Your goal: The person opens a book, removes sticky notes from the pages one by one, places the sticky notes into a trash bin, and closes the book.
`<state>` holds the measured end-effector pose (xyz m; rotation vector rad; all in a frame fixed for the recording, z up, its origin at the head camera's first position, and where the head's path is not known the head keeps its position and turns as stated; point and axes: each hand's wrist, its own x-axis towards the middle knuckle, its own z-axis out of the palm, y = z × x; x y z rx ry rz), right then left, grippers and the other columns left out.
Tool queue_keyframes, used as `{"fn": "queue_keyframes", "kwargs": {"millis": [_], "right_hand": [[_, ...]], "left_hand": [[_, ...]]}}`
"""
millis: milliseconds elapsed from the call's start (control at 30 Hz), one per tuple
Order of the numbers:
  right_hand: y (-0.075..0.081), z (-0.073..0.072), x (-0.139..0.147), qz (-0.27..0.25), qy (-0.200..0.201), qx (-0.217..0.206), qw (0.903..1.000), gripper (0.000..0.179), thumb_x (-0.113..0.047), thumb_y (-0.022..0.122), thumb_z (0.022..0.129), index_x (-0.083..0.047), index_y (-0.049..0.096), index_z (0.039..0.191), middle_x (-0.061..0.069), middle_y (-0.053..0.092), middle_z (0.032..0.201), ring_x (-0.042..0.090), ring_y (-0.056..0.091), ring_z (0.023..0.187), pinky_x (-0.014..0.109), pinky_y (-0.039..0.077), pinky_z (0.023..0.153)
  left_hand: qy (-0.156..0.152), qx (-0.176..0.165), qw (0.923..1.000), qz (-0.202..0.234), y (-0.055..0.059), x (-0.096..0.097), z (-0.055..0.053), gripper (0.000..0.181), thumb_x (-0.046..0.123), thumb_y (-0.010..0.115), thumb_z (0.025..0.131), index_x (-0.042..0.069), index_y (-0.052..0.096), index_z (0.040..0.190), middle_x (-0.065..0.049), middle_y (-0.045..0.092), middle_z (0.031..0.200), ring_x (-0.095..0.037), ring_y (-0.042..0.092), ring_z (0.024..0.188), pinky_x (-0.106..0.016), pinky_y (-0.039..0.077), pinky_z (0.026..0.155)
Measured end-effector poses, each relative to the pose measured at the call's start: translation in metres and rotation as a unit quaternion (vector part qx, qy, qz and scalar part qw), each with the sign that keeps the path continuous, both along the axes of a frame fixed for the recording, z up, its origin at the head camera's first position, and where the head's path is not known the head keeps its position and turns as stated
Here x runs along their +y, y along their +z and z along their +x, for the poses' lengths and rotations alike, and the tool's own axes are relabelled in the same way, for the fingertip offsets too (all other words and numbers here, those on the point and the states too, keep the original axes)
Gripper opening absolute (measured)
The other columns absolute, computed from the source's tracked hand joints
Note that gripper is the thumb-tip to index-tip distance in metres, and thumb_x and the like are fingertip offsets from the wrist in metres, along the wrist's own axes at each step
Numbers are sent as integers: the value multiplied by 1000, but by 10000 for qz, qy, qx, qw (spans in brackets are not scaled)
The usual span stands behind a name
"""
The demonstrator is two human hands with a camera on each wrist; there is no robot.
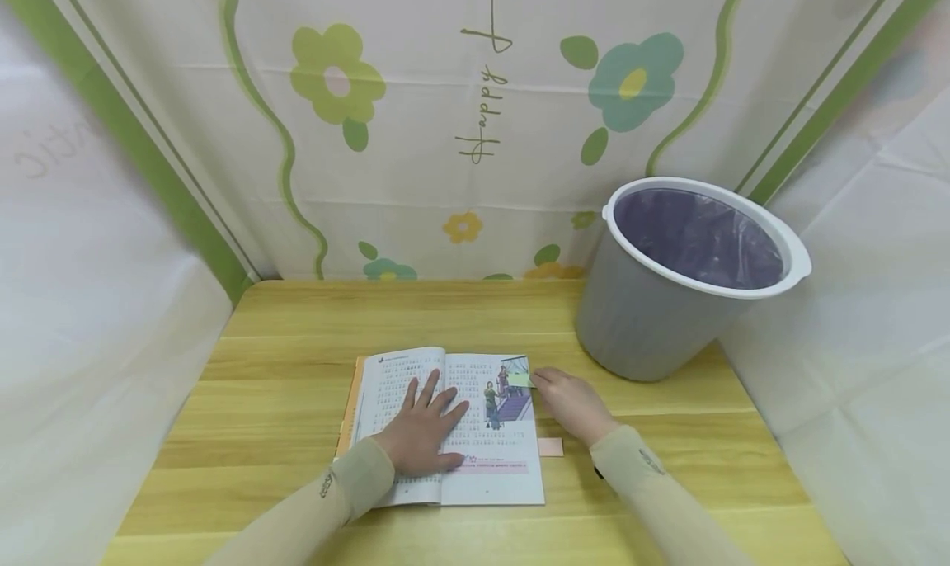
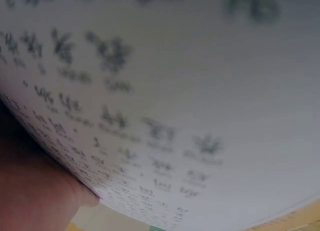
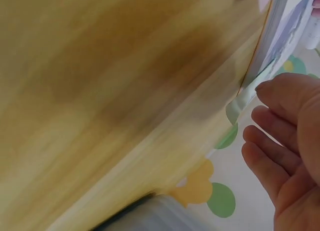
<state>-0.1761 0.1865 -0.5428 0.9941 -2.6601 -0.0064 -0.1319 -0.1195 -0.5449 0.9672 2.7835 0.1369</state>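
Note:
An open printed book (image 1: 490, 490) lies on the wooden table, with an illustration near the top of its right page. My left hand (image 1: 423, 436) rests with spread fingers across the middle of the book. In the left wrist view, rows of characters fill the curved page (image 2: 240, 91). At the upper right edge of the book, my right hand (image 1: 571, 404) pinches a pale green sticky note (image 1: 519, 379) that overlaps the illustration. The right wrist view shows the thumb and fingers (image 3: 272, 166) beside the page edge. Below that hand, a pink sticky tab (image 1: 551, 447) sticks out from the book.
A grey bin (image 1: 638, 327) with a white rim and a dark purple liner stands at the table's back right. Behind the wooden table (image 1: 267, 376) hangs a flower-printed cloth (image 1: 416, 153), and pale cloth flanks both sides.

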Motion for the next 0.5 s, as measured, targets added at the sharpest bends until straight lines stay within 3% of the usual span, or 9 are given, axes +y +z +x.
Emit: {"fn": "queue_keyframes", "kwargs": {"millis": [233, 500], "right_hand": [[-1, -8, -6, -14, 268, 21, 9996, 32, 9, 73, 82, -3, 72, 112, 11, 68, 114, 24, 67, 102, 30, 57, 80], [-1, -10, -14, 98, 441, -6, 9990, 32, 8, 75, 81, -4, 72, 110, 10, 68, 112, 22, 68, 100, 28, 58, 78]], "left_hand": [[40, -46, 9999, -139, 0, 1, 0, 85, 70, 47, 90, 20, 30, 157, -11, 21, 162, -41, -11, 148, -64, -6, 114], [-23, -26, 9999, -146, 9, 1, 2, 84, 68, 49, 91, 18, 32, 156, -13, 23, 162, -44, -6, 148, -65, -1, 114]]}}
